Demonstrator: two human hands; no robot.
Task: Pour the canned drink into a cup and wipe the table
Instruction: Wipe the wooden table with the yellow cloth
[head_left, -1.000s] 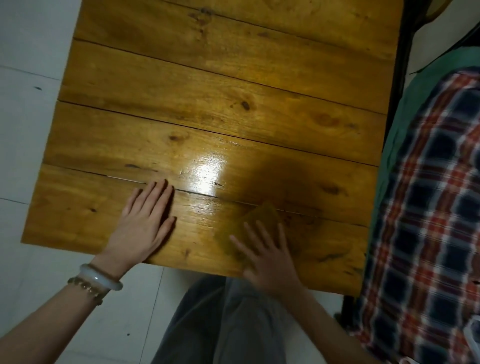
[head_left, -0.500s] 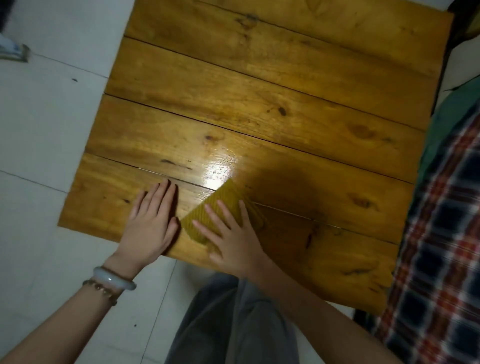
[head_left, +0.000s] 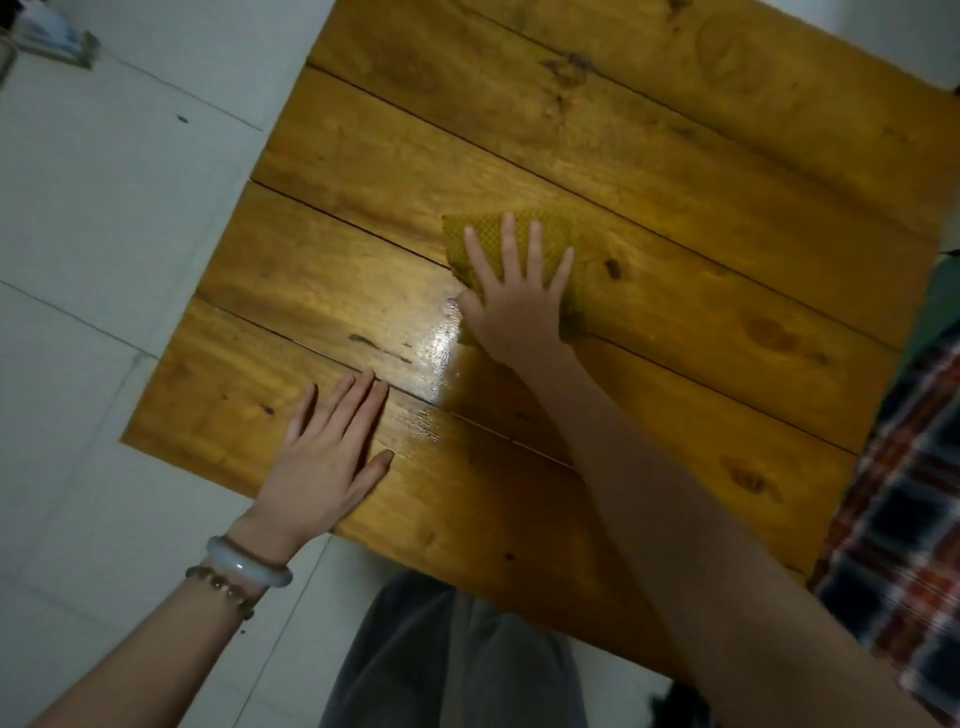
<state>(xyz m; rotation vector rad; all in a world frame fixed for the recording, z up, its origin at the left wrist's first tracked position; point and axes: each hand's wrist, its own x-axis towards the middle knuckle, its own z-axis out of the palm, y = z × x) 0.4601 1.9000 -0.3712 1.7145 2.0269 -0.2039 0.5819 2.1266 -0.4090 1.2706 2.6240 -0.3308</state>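
Observation:
A wooden plank table (head_left: 675, 156) fills the view. My right hand (head_left: 514, 306) lies flat with fingers spread on a yellow-green waffle cloth (head_left: 483, 234) near the table's middle, pressing it onto the wood. My left hand (head_left: 332, 457) rests flat, palm down, near the front left edge, holding nothing. A wet shiny patch (head_left: 441, 353) glistens between the two hands. No can or cup is in view.
White tiled floor (head_left: 104, 260) lies left of the table. A plaid fabric (head_left: 904, 519) borders the right edge. My grey trousers (head_left: 447, 654) are under the front edge. Some blurred object (head_left: 41, 36) sits on the floor at top left.
My right hand has pushed the cloth away from the front edge, first leftward, then toward the table's middle. The left hand stays flat in place. The camera view has shifted.

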